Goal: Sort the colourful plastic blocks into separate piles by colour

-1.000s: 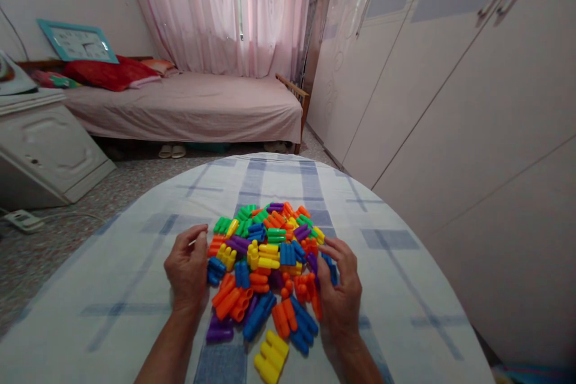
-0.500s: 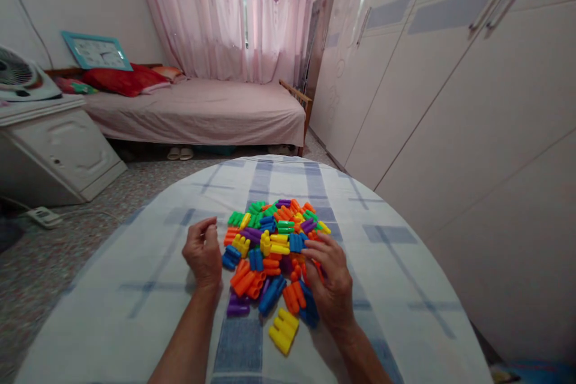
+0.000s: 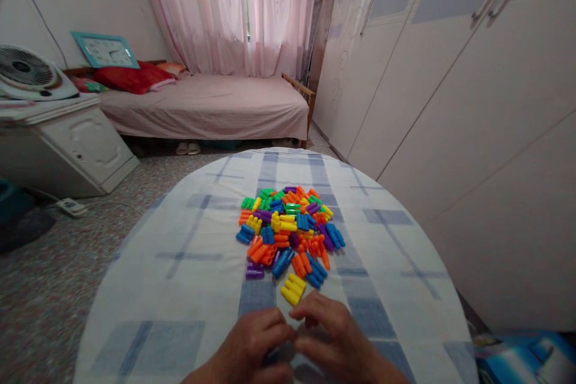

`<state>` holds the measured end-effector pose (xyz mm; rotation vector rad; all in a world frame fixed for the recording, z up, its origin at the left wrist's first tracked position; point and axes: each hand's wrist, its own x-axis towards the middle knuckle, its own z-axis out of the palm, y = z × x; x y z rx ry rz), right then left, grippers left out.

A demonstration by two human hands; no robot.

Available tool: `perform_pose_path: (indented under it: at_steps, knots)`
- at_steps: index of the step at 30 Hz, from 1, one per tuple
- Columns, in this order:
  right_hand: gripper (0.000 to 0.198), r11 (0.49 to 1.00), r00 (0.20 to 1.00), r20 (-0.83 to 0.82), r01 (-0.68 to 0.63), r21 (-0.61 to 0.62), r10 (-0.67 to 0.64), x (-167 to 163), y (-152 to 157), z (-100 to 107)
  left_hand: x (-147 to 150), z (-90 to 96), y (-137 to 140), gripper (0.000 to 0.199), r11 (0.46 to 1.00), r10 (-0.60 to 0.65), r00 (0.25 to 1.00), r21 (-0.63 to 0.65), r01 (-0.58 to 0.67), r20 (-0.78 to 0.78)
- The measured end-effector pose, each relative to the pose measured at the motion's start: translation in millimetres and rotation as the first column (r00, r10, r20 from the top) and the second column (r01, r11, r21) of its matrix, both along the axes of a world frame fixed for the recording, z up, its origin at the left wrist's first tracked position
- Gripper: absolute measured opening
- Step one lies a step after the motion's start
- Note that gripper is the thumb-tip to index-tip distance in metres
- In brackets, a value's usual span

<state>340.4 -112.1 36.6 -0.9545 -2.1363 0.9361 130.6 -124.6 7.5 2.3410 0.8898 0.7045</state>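
A loose pile of plastic building blocks (image 3: 288, 225) lies on the table, in orange, blue, green, yellow and purple. Each looks like a row of joined tubes. Nearest to me is a yellow block (image 3: 293, 289), at the front of the pile. My left hand (image 3: 258, 342) hovers low over the cloth, fingers bent and thumb apart, with nothing visible in it. Facing it, my right hand (image 3: 330, 327) has curved fingers with a gap to the thumb, just in front of the yellow block. The fingertips of both hands nearly meet.
A checked blue-and-white cloth (image 3: 189, 300) covers the rounded table. Beyond it stands a bed (image 3: 216, 105) with a pink sheet. To the left, a fan (image 3: 33, 75) sits on a white cabinet (image 3: 85, 147). A tall wardrobe (image 3: 450, 108) lines the right side.
Both hands have drawn back from the pile toward me and come together. My right hand has left the pile's right edge, uncovering blue and purple blocks there. The view has shifted slightly.
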Motion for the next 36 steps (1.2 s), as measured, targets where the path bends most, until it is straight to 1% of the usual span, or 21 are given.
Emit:
perform_pose_path:
  at_steps: [2,4,6,8,10,12,13,14,16,17,18,20,23,25,26,29,30,32,33,34,36]
  knots:
    - [0.018,1.0,0.999,0.043,-0.016,-0.008,0.016,-7,-6,-9,-1,-7.4,-4,0.02,0.997,0.073,0.996,-0.017,-0.074,-0.056]
    - [0.019,1.0,0.996,0.091,0.012,0.009,-0.013,-15,-10,-18,1,-12.5,-2,0.016,0.989,0.144,0.986,0.001,-0.145,-0.089]
    - [0.018,0.997,0.988,0.141,0.056,0.054,-0.064,-20,-11,-27,3,-15.9,1,0.011,0.984,0.173,0.98,0.051,-0.168,-0.097]
    - [0.014,0.991,0.978,0.173,0.098,0.09,-0.113,-24,-11,-34,5,-16.4,5,0.011,0.983,0.173,0.983,0.077,-0.168,-0.067]
    - [0.01,0.988,0.971,0.186,0.138,0.065,-0.148,-25,-7,-34,6,-10.4,9,0.013,0.991,0.133,0.991,0.013,-0.133,-0.027]
    - [0.008,0.985,0.973,0.165,0.167,-0.03,-0.16,-25,0,-25,3,4.5,17,0.011,0.981,0.12,0.993,-0.155,-0.118,0.006]
    - [0.006,0.98,0.979,0.132,0.171,-0.098,-0.157,-25,6,-17,1,15.0,23,0.009,0.954,0.141,0.99,-0.272,-0.129,0.025]
    - [0.004,0.972,0.985,0.086,0.163,-0.167,-0.15,-25,13,-7,-1,26.9,30,0.007,0.906,0.179,0.982,-0.398,-0.144,0.053]
    - [0.01,0.946,0.988,-0.043,0.128,-0.298,-0.148,-25,33,14,-5,50.5,48,0.014,0.767,0.286,0.949,-0.626,-0.141,0.136]
    - [0.013,0.93,0.981,-0.109,0.114,-0.35,-0.161,-26,45,23,-6,60.1,59,0.019,0.704,0.338,0.923,-0.701,-0.118,0.184]
    - [0.016,0.908,0.963,-0.177,0.117,-0.401,-0.203,-28,58,29,-6,67.3,71,0.023,0.659,0.392,0.893,-0.745,-0.104,0.222]
    - [0.021,0.856,0.902,-0.287,0.147,-0.496,-0.321,-32,84,33,-2,72.7,95,0.028,0.611,0.499,0.821,-0.784,-0.108,0.276]
    - [0.023,0.768,0.796,-0.373,0.169,-0.618,-0.476,-38,116,22,8,65.0,123,0.03,0.569,0.62,0.729,-0.806,-0.164,0.29]
    - [0.029,0.738,0.769,-0.386,0.16,-0.655,-0.51,-41,126,13,16,58.7,132,0.031,0.556,0.657,0.696,-0.81,-0.188,0.289]
    - [0.034,0.737,0.773,-0.385,0.152,-0.659,-0.504,-41,128,12,19,57.1,133,0.033,0.559,0.661,0.692,-0.806,-0.197,0.29]
    - [0.039,0.759,0.794,-0.375,0.16,-0.631,-0.479,-32,125,21,20,57.9,131,0.038,0.609,0.673,0.667,-0.751,-0.255,0.319]
    - [0.038,0.775,0.789,-0.378,0.188,-0.603,-0.485,-25,124,26,18,58.1,131,0.039,0.63,0.688,0.643,-0.717,-0.298,0.337]
    - [0.038,0.808,0.768,-0.373,0.3,-0.507,-0.52,-7,121,34,7,55.0,132,0.04,0.654,0.735,0.559,-0.618,-0.437,0.383]
    - [0.037,0.815,0.761,-0.35,0.385,-0.433,-0.546,4,120,35,1,50.9,135,0.04,0.646,0.76,0.51,-0.553,-0.527,0.402]
    - [0.036,0.81,0.758,-0.307,0.479,-0.337,-0.576,15,119,32,-7,45.3,138,0.039,0.622,0.782,0.464,-0.48,-0.619,0.416]
    - [0.034,0.761,0.743,-0.167,0.64,-0.107,-0.648,36,118,19,-20,30.8,144,0.037,0.545,0.813,0.39,-0.331,-0.771,0.431]
